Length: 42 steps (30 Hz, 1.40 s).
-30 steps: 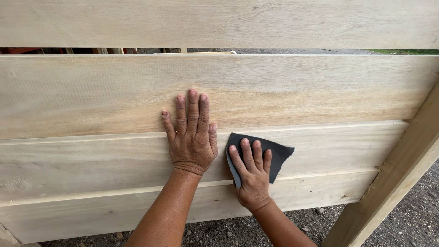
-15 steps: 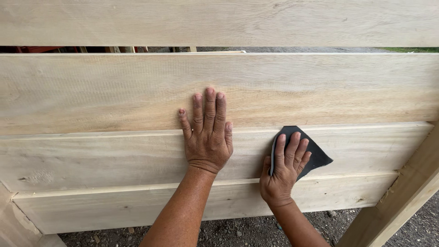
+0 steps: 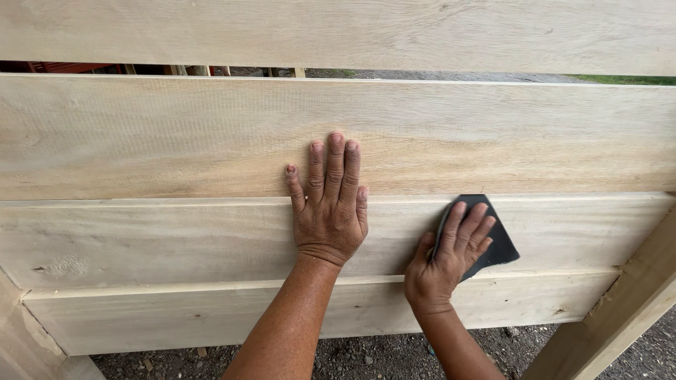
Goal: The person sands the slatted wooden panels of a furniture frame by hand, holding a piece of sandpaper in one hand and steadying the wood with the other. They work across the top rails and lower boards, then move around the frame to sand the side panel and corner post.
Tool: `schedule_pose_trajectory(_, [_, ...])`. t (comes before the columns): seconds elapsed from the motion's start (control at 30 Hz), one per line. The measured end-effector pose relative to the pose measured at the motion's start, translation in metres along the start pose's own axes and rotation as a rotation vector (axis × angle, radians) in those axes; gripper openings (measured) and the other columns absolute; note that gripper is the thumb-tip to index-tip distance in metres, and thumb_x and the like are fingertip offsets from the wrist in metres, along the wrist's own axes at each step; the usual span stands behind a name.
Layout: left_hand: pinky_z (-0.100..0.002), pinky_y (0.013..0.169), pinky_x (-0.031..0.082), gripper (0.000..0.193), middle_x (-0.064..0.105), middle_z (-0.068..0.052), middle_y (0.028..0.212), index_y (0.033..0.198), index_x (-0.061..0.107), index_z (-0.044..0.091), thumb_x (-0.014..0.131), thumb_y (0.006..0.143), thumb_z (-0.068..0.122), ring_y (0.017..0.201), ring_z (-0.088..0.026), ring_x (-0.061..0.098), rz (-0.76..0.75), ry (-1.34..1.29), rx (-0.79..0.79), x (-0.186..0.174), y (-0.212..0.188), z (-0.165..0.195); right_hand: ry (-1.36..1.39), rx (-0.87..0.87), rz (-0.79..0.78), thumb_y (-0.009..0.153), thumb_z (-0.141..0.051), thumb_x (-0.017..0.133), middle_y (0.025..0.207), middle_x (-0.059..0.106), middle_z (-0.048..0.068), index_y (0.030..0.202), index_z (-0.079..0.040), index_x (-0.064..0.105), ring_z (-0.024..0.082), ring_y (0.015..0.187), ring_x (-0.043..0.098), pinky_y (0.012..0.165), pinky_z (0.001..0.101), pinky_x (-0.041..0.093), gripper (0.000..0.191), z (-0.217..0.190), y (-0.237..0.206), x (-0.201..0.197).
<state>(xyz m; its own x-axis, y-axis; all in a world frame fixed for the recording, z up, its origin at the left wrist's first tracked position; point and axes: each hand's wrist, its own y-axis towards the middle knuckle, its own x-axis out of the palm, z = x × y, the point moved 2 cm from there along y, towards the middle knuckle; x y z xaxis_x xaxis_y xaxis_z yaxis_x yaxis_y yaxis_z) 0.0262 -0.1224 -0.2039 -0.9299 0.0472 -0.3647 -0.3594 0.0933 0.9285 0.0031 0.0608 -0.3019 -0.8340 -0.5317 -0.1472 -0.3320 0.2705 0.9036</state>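
Nearest to the camera, gravel ground was seen below the lowest plank of a pale wooden panel, with a slanted post at the right. Just above it, the right hand was laid with spread fingers on a dark sheet of sandpaper, which was pressed flat against the middle plank, right of centre. Compared with one second before, this hand and the sheet had been moved clearly to the right along the same plank, so a sanding stroke along the grain was probably being made, and the part left of the sheet may be judged as already rubbed. Farther up, the left hand was held open and flat, nothing in it, the palm on the middle plank and the fingers reaching onto the wide plank above. It had been kept in nearly the same place as a support. Beyond, the top plank was seen untouched.
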Motion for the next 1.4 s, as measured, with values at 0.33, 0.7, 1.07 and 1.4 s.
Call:
schedule_pose_trajectory(0.33, [-0.048,0.131,-0.002,0.062,0.003,0.000,0.175,0.169,0.011,0.022,0.031,0.112,0.036,0.161,-0.020,0.005,-0.033,0.131,0.211,-0.011,-0.018,-0.028,-0.040,-0.010,-0.006,0.113,-0.025,0.038,0.175,0.015,0.016,0.167,-0.015,0.026,0.037,0.163,0.004,0.130,0.0543,0.000,0.056,0.080,0.035,-0.056])
schedule_pose_trajectory(0.7, [-0.048,0.131,-0.001,0.064,0.009,-0.001,0.175,0.169,0.020,0.019,0.040,0.108,0.029,0.161,-0.021,0.005,-0.043,0.033,0.267,-0.007,-0.029,-0.043,-0.087,-0.496,-0.278,0.100,-0.018,0.048,0.171,0.020,0.006,0.159,-0.026,0.037,0.026,0.160,0.006,0.130,0.0467,-0.003,0.061,-0.059,-0.048,0.015])
schedule_pose_trajectory(1.07, [-0.046,0.132,-0.004,0.064,0.001,0.002,0.175,0.169,0.014,0.024,0.039,0.111,0.030,0.161,-0.020,0.000,-0.001,0.142,0.319,-0.009,-0.054,-0.075,0.036,0.152,-0.008,0.111,-0.017,0.042,0.176,0.012,0.011,0.166,-0.022,0.024,0.032,0.163,0.001,0.131,0.0522,0.000,0.059,0.015,-0.056,-0.014])
schedule_pose_trajectory(1.4, [-0.047,0.132,-0.003,0.063,0.003,0.002,0.176,0.170,0.014,0.024,0.039,0.112,0.029,0.161,-0.020,0.000,0.006,0.111,0.325,-0.010,-0.053,-0.076,-0.122,-0.166,-0.234,0.106,-0.024,0.041,0.173,0.014,0.007,0.161,-0.027,0.028,0.027,0.160,0.002,0.129,0.0492,-0.004,0.057,0.022,-0.089,-0.009])
